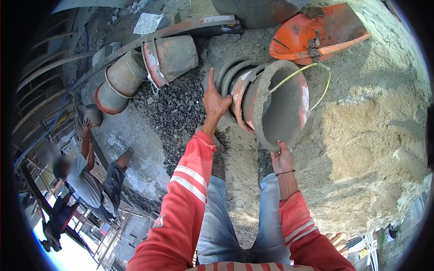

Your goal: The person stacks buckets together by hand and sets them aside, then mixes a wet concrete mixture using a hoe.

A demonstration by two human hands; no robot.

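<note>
A nested stack of cement-caked buckets (247,105) lies tilted in front of me, mouths toward the right. The outermost bucket (282,128) is grey inside and has a yellow rope handle (294,77). My right hand (283,161) grips its near rim, thumb and fingers closed on the edge. Against the left side of the stack rests my left hand (217,103), with its index finger stretched out and its thumb touching a bucket. The other fingers of that hand are partly hidden.
Dark gravel (181,108) lies left of the stack, sand (366,140) to the right. Behind are an orange cut-open container (325,34) and a wooden plank (194,26). More buckets (174,58) lie at left, where another person (92,180) holds a small bucket (92,115).
</note>
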